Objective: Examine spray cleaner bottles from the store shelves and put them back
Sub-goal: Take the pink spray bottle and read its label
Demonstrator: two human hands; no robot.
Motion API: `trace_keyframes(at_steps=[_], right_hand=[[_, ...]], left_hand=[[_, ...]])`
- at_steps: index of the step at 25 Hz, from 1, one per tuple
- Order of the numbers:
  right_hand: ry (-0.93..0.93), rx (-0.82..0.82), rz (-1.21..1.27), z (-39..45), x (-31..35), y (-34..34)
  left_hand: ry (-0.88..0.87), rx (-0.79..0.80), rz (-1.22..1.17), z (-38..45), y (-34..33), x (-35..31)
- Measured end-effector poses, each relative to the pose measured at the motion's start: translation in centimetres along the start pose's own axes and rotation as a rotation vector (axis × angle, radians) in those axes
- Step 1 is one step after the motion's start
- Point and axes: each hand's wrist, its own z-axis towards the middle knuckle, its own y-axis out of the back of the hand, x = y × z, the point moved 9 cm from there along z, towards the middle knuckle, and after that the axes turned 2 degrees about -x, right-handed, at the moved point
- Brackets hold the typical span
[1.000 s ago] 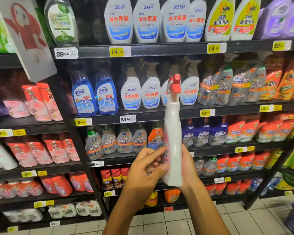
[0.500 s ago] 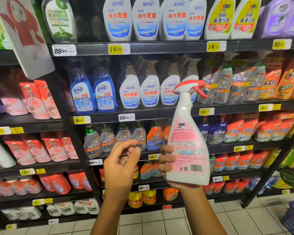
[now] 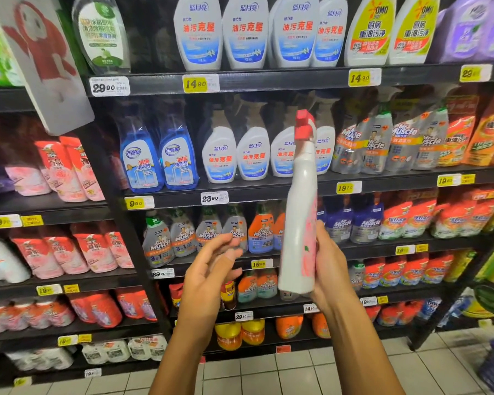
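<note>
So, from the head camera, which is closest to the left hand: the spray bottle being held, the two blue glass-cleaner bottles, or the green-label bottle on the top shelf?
From the left hand:
1. Spray bottle, just to its right, held by the right hand.
2. Blue glass-cleaner bottles, one shelf up, to the upper left.
3. Green-label bottle, top shelf, far upper left.

The spray bottle point(image 3: 299, 223) turns edge-on, its label unreadable; the right hand point(image 3: 330, 269) sits largely behind it. Motion blurs the left hand's point(image 3: 211, 269) fingers. Top-shelf bottles point(image 3: 246, 29) are cropped.
</note>
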Motion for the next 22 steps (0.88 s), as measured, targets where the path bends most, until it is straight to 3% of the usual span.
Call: trace_keyframes(at_steps=[5,8,14,22], right_hand=[[0.253,0.081,-0.228,-1.4,2.7,-2.2],[0.286,0.098,-0.282,-2.1,3.4,-3.2],[0.173,0.205,-0.372,-1.7,2.6,-4.0],[0.274,0.225,-0.377,0.7,7.4,-4.6]], left_hand=[[0.101,0.232,0.060,-0.5,-3.0,1.5],[0.094,0.186,0.004,0.1,-2.8,1.6],[0.120,0.065,-0.140,0.7,-0.1,3.1],[0.134,0.185,-0.093,0.8,2.9,3.4]])
